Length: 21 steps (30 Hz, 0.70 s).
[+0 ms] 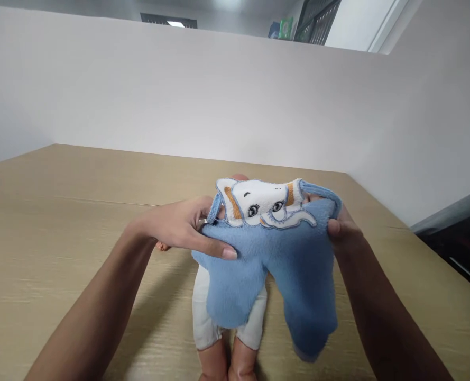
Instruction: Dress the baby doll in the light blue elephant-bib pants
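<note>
Fuzzy blue overalls [308,288] with a white elephant face [260,203] on the bib are held up between my hands. My left hand [183,225] grips the left side, its thumb lying across the front and its fingers partly hidden by the strap. At the opposite side, my right hand [343,227] pinches the fabric near the other strap, thumb in front. Behind the garment lies a doll [213,361] in white trousers [203,317], its lower legs pointing toward me. One doll hand [162,246] peeks out under my left wrist. The cloth hides most of its body and head.
The wide wooden tabletop [80,222] reaches back to a pale wall [179,95]. A dark object [457,233] stands beyond the table's right edge. Above the wall, a green item [286,28] and a dark grille [316,21] are visible.
</note>
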Motion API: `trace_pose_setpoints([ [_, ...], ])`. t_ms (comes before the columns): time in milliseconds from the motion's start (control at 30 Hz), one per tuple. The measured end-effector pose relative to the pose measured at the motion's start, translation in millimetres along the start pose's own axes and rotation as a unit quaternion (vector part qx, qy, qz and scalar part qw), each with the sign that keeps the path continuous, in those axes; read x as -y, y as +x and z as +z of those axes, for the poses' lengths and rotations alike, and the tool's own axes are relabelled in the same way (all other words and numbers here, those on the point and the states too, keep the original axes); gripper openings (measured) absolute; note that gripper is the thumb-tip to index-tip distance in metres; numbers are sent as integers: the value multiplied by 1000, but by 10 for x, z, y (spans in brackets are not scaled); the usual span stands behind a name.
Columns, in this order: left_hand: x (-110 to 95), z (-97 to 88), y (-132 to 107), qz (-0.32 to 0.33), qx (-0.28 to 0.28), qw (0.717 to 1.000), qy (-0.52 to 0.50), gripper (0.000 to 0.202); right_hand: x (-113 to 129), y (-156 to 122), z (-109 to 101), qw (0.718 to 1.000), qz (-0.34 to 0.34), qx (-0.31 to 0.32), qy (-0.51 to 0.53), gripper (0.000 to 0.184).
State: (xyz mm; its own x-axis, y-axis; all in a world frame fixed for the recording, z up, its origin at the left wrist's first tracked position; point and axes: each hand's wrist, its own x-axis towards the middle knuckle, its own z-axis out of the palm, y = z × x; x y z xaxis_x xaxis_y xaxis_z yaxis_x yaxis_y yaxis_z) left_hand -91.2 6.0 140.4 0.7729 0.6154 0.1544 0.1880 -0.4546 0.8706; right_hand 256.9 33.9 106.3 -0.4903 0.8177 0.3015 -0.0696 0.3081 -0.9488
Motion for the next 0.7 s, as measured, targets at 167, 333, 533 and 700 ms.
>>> trace_pose_setpoints([
  [167, 102, -51, -111, -40, 1, 998, -55, 39, 240, -38, -283, 972, 121, 149, -137, 37],
  [333, -47, 76, 22, 32, -41, 998, -43, 29, 454, -48, -118, 961, 84, 220, -148, 49],
  [533, -240, 296, 200, 54, -168, 984, -21, 29, 322, 71, 457, 943, 63, 292, -145, 69],
  [700, -245, 253, 151, 7, -169, 986, -1, 35, 260, 29, 676, 962, 25, 235, -140, 39],
])
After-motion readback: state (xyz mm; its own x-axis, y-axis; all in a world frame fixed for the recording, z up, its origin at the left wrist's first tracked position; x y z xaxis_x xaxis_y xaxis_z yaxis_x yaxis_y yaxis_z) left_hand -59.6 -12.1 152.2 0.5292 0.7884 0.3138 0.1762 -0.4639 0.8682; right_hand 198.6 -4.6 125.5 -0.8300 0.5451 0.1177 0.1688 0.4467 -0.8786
